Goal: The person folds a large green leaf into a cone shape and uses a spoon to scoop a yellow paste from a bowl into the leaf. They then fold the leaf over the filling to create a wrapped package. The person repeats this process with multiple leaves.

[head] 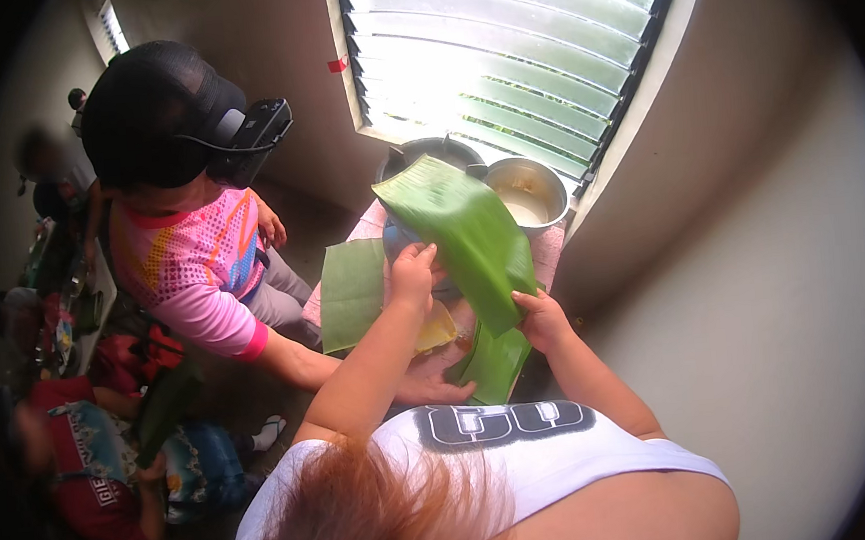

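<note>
A green banana leaf piece (460, 230) is stretched between my two hands above a small table. My left hand (414, 275) grips its left edge, and my right hand (541, 319) pinches its lower right corner. Below it, more banana leaf pieces (496, 367) lie at the table's near edge, where a co-worker's hand (437, 388) touches them. A paler leaf piece (351, 294) lies flat on the table's left side. Something yellow and flat (437, 331) lies between, partly hidden by my left arm. The held leaf hides much of the table's middle.
A metal pot (565, 204) with pale contents and a dark round pan or burner (424, 149) stand at the back, below a louvred window (493, 55). A co-worker in a pink shirt (198, 249) stands close on the left, one arm reaching under my left arm. A wall (739, 248) rises at right.
</note>
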A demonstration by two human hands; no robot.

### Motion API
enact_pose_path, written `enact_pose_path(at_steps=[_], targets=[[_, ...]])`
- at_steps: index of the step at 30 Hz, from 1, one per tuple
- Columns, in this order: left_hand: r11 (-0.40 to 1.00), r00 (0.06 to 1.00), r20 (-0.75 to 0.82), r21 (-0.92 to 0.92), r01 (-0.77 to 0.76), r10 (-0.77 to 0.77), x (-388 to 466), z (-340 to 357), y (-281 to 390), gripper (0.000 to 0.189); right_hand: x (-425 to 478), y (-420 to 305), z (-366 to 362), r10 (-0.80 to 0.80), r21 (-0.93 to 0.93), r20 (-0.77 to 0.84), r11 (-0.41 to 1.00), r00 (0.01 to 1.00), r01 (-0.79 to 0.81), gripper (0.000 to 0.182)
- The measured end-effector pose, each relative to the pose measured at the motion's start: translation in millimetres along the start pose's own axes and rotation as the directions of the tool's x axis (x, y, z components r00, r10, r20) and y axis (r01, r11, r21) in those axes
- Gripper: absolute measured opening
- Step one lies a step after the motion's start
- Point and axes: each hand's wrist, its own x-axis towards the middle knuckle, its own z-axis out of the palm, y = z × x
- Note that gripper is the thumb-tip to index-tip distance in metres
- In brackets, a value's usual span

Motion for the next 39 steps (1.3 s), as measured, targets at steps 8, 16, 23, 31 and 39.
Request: enact_pose_path(at_steps=[8, 16, 23, 31, 39], targets=[[0.997, 0.998, -0.052, -0.067, -0.047, 0.044, 4, -27, -20, 0.018, -27, 18, 11, 0.088, -0.036, 0.032, 0.996, 0.996, -0.086, 0.03], [0.991, 0.99, -0.116, -0.1, -0.089, 0.077, 19, -43, 12, 0.01, 24, 9, 15, -0.014, -0.15, -0.035, 0.989, 0.999, 0.009, 0.046], [0.992, 0.985, -0.17, -0.125, -0.016, -0.005, -22, -27, -8, 0.011, 85, -35, 30, -0.146, -0.636, 0.112, 0.749, 0.983, 0.184, 0.065], [0.924, 0.993, 0.073, -0.366, 0.108, -0.088, -51, -41, -41, 0.033, 99, -4, -13, 0.104, -0.537, 0.233, 0.843, 0.967, 0.039, 0.041], [0.682, 0.885, -0.328, 0.565, 0.464, -0.33, -104, -170, -135, 0.05, 40, 23, -50, -0.149, -0.876, -0.054, 0.482, 0.987, 0.025, 0.024]])
